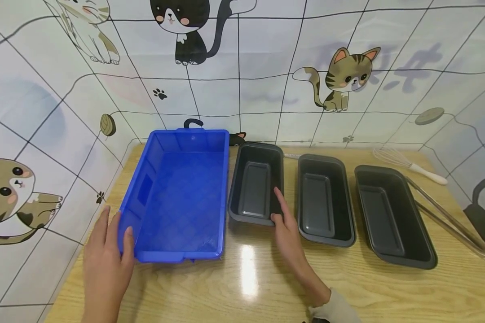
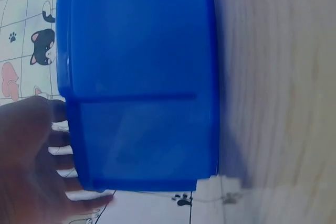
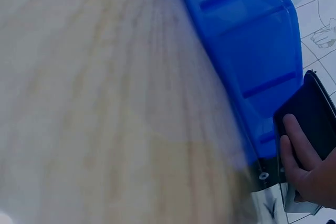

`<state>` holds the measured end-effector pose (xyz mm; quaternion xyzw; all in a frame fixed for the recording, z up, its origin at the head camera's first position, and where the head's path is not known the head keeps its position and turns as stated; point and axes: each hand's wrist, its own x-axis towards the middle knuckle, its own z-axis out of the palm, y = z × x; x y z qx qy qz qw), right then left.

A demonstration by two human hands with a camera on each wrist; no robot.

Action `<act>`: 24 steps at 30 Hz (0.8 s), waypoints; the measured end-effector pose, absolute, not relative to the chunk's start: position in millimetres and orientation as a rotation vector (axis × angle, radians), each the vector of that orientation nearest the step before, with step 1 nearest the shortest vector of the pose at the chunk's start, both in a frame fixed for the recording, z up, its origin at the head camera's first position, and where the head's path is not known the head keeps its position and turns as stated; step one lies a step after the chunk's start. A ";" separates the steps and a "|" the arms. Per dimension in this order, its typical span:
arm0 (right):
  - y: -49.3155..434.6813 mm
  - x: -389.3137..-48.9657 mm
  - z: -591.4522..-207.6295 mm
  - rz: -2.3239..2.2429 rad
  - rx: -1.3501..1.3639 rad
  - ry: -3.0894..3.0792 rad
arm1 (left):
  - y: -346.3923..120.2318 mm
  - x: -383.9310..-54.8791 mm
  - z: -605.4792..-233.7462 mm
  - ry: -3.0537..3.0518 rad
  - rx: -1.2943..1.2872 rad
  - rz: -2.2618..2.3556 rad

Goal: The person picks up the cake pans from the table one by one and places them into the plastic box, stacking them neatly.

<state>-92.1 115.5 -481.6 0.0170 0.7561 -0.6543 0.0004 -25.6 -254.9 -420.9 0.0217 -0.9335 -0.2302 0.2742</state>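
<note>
A blue plastic tray [image 1: 190, 197] sits on the left of the wooden table. At its near left corner is my left hand [image 1: 107, 260], fingers fairly straight against the rim; the left wrist view shows the spread fingers beside the tray's outer wall [image 2: 142, 56]. To the tray's right is a dark grey loaf pan [image 1: 255, 188]. My right hand [image 1: 288, 233] grips this pan at its near right corner, thumb over the near rim. In the right wrist view, fingers [image 3: 302, 140] of that hand lie along the pan's outside.
Two more dark loaf pans stand to the right, a middle one [image 1: 317, 199] and a far right one [image 1: 388, 220]. Beyond them lie a whisk [image 1: 412, 166] and metal tongs [image 1: 452, 217]. A cat-patterned sheet [image 1: 262, 94] surrounds the table [image 1: 210, 291] at the back and sides.
</note>
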 end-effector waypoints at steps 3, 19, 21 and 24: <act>112.8 -88.3 -457.2 -2.022 0.042 2.408 | -260.2 -20.7 -422.8 -2.639 0.156 -0.618; 118.4 -81.1 -411.2 -1.971 0.098 2.444 | -271.1 -18.9 -421.4 -2.952 0.384 -0.744; 117.9 -82.1 -407.5 -1.963 0.083 2.459 | -270.8 -18.5 -421.6 -2.934 0.381 -0.760; 116.2 -83.4 -401.0 -1.942 0.082 2.474 | -270.0 -17.9 -422.2 -2.899 0.365 -0.779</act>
